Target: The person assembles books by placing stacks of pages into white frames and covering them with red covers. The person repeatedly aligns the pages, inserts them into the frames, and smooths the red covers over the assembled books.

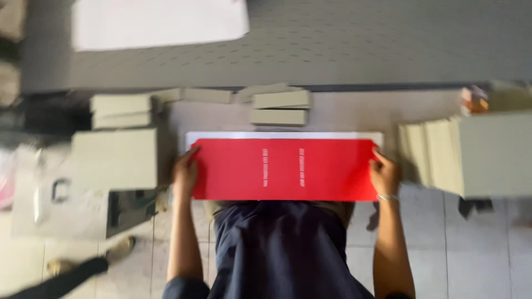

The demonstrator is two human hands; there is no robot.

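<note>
A long red sheet [284, 169] with two short lines of white print lies flat in front of me, over a white sheet [282, 134] whose far edge shows behind it. My left hand [184, 173] grips the red sheet's left end. My right hand [385, 174], with a thin bracelet at the wrist, grips its right end. The frame is motion-blurred.
Grey board pieces [280, 108] lie just beyond the sheets, with more stacked at the left [121, 111] and a larger stack at the right [476, 152]. A large white sheet [160, 22] rests on the grey machine bed [360, 50]. A shoe [119, 249] stands on the tiled floor.
</note>
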